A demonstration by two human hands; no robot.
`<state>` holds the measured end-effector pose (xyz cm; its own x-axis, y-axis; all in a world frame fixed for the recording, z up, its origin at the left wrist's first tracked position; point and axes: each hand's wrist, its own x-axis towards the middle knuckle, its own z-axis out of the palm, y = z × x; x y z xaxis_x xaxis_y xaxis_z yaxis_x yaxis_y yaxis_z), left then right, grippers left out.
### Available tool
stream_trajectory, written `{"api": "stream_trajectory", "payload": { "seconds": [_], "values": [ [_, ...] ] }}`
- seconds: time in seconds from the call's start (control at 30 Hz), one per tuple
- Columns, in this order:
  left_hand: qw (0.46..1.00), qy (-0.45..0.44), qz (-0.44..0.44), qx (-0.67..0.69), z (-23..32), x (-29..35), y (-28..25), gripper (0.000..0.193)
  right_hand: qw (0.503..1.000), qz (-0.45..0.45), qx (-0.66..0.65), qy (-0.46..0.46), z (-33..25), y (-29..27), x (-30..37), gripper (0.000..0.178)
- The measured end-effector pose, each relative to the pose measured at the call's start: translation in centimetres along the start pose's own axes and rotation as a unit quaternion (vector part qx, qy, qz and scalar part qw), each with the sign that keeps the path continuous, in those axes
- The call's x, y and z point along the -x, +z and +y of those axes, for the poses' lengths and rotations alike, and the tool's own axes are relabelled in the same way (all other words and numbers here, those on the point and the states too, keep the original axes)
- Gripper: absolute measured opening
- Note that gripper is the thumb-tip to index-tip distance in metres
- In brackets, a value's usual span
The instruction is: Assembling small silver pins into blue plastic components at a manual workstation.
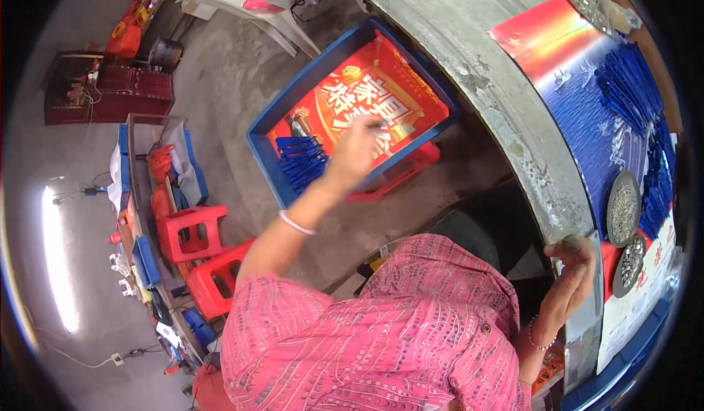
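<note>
My left hand [355,151], with a white bangle on its wrist, is over a blue tray [265,163] lined with red printed sheet. Motion smears its fingers, and a small dark spot shows at their tips; whether they hold anything is unclear. Below and left of that hand, a bunch of slim blue pieces [302,163] lies in the tray's near left corner. At the grey table's edge is my right hand [572,279], wearing a beaded bracelet. Its fingers are loosely bent and apart, with nothing visible in them.
On the curved grey table [506,129] at right lie more blue pieces [627,85] and two round dishes of small silvery parts, the larger dish [623,209] behind. A red stool [396,173] is under the tray. Red stools [192,231] and a white chair [253,4] stand around.
</note>
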<state>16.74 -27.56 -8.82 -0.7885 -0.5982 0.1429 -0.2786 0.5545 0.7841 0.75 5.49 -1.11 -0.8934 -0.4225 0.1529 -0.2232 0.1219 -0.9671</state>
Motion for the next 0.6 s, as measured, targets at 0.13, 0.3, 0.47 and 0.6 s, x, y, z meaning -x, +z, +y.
{"api": "stream_trajectory", "payload": {
  "seconds": [0.13, 0.3, 0.47, 0.6],
  "values": [
    [0.977, -0.004, 0.033, -0.212, -8.7, 1.4, -7.6, 0.012, 0.993, -0.112, 0.047, -0.007, 0.3, 0.4, 0.2, 0.034],
    [0.967, -0.015, 0.024, -0.251, -14.5, 4.5, -10.1, 0.009, 0.976, -0.194, 0.095, 0.015, -1.5, 1.4, -0.2, 0.025],
    [0.955, -0.002, 0.022, -0.294, -15.7, 5.3, -9.9, 0.007, 0.971, -0.216, 0.097, 0.021, -1.5, 0.7, -0.1, 0.021],
    [0.95, 0.003, 0.016, -0.312, -15.5, 5.5, -10.4, 0.008, 0.97, -0.231, 0.074, 0.034, -1.3, 0.4, 0.3, 0.021]
  ]
}}
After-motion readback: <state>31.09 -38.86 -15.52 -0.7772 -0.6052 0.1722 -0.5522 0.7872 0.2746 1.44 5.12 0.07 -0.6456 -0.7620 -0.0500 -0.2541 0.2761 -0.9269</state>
